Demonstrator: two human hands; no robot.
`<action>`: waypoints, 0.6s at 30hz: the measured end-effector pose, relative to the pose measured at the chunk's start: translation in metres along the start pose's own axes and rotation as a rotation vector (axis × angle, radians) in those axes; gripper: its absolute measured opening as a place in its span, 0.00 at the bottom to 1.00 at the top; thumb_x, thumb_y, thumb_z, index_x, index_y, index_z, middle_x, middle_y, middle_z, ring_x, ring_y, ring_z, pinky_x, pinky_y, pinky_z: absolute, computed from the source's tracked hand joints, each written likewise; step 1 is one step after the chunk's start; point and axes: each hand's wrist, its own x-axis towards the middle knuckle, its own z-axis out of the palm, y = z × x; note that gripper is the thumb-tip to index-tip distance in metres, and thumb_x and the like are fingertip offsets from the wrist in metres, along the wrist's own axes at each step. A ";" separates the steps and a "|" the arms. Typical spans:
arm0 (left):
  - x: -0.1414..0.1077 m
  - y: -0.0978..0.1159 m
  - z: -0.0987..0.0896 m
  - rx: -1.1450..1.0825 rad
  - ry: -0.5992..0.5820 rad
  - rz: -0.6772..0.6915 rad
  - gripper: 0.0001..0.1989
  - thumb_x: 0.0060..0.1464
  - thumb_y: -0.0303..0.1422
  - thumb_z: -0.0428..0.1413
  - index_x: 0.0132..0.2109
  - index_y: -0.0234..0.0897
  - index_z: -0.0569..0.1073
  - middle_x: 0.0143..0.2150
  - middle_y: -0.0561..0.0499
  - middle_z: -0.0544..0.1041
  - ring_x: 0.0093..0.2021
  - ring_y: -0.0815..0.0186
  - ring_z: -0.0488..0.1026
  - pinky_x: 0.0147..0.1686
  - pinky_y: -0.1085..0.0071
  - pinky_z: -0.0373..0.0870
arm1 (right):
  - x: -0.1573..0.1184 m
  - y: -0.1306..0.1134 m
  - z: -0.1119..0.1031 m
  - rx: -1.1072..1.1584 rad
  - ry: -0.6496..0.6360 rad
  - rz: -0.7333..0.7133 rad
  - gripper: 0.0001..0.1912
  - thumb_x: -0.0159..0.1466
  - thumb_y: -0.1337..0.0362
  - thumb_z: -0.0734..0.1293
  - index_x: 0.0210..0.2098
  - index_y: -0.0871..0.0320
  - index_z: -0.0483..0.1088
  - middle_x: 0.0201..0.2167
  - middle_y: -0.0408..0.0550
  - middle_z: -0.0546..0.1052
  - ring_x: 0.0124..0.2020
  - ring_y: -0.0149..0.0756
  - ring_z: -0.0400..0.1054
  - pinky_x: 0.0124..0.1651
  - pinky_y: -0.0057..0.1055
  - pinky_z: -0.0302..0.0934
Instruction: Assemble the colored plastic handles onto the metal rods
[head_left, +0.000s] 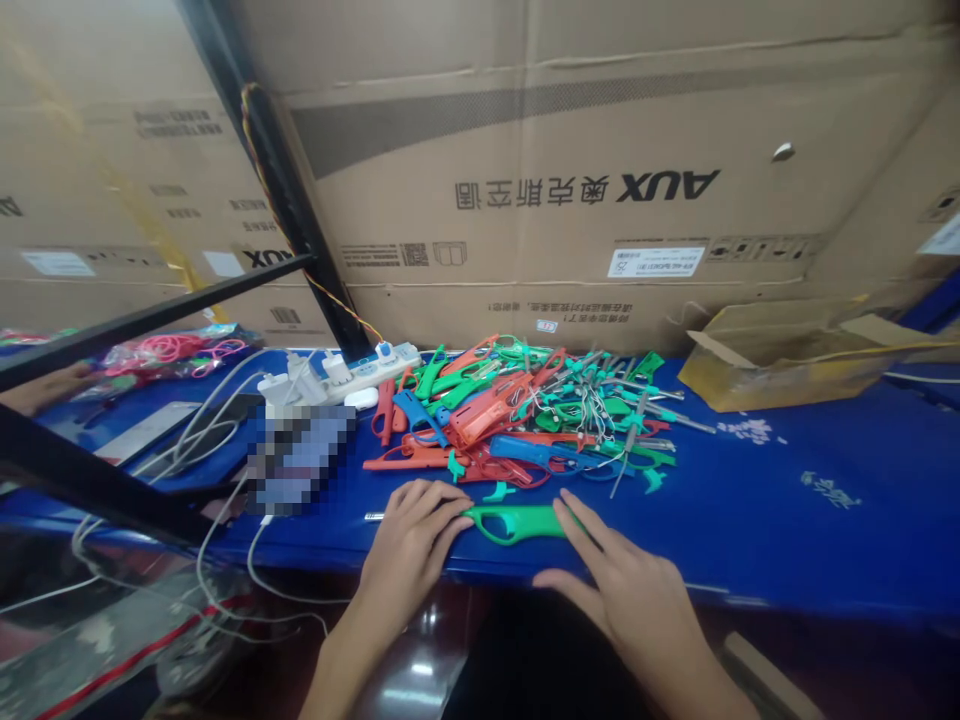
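Observation:
A green long-nosed gas lighter [525, 522] lies lengthwise at the front edge of the blue table, its metal nozzle pointing left. My left hand [412, 535] is closed on its front end by the trigger loop; the nozzle tip shows beyond the fingers. Over the rear of the handle are the fingers of my right hand [615, 575], its thumb held apart below. Just behind lies a heap of red, blue and green lighter bodies [487, 415], with metal nozzles and thin wires [600, 390] mixed in. Small green triggers [499, 492] lie loose before the heap.
An open cardboard box [780, 365] stands at the right rear. To the left are a power strip [375, 370] with chargers, a blurred-out phone [304, 460], white cables and a black metal frame [97, 475]. Another person's hand [56, 385] shows far left. Large cartons [540, 120] form the back.

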 end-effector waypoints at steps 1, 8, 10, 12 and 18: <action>0.000 -0.001 0.000 0.008 -0.002 -0.001 0.10 0.71 0.33 0.52 0.48 0.43 0.79 0.46 0.51 0.81 0.45 0.60 0.74 0.50 0.60 0.62 | -0.001 0.000 0.000 0.000 0.029 -0.003 0.37 0.75 0.42 0.46 0.56 0.60 0.75 0.56 0.52 0.80 0.32 0.36 0.81 0.22 0.30 0.66; 0.001 -0.006 -0.005 0.015 -0.059 0.062 0.10 0.71 0.32 0.51 0.48 0.45 0.78 0.46 0.53 0.81 0.49 0.61 0.75 0.66 0.53 0.49 | -0.008 0.001 0.001 0.148 0.211 -0.014 0.27 0.76 0.47 0.54 0.47 0.56 0.79 0.41 0.47 0.85 0.33 0.33 0.80 0.33 0.28 0.67; 0.003 -0.002 -0.011 0.007 -0.073 0.076 0.10 0.70 0.32 0.52 0.47 0.45 0.78 0.45 0.53 0.82 0.50 0.60 0.75 0.70 0.50 0.42 | -0.010 -0.002 -0.001 0.162 0.256 0.002 0.25 0.76 0.49 0.55 0.45 0.56 0.79 0.37 0.46 0.84 0.30 0.32 0.79 0.32 0.28 0.65; 0.006 0.004 -0.017 0.005 -0.071 0.079 0.09 0.70 0.32 0.53 0.47 0.46 0.79 0.45 0.53 0.82 0.53 0.59 0.75 0.72 0.47 0.35 | -0.013 -0.006 -0.004 0.174 0.312 -0.004 0.21 0.77 0.54 0.58 0.45 0.58 0.78 0.36 0.47 0.84 0.29 0.32 0.79 0.34 0.29 0.65; 0.011 0.035 -0.025 -0.065 0.323 0.004 0.22 0.64 0.37 0.60 0.64 0.53 0.71 0.66 0.50 0.71 0.73 0.51 0.56 0.73 0.43 0.30 | -0.030 -0.008 -0.014 0.272 0.379 -0.034 0.10 0.73 0.64 0.66 0.49 0.63 0.75 0.33 0.48 0.83 0.28 0.33 0.78 0.34 0.29 0.66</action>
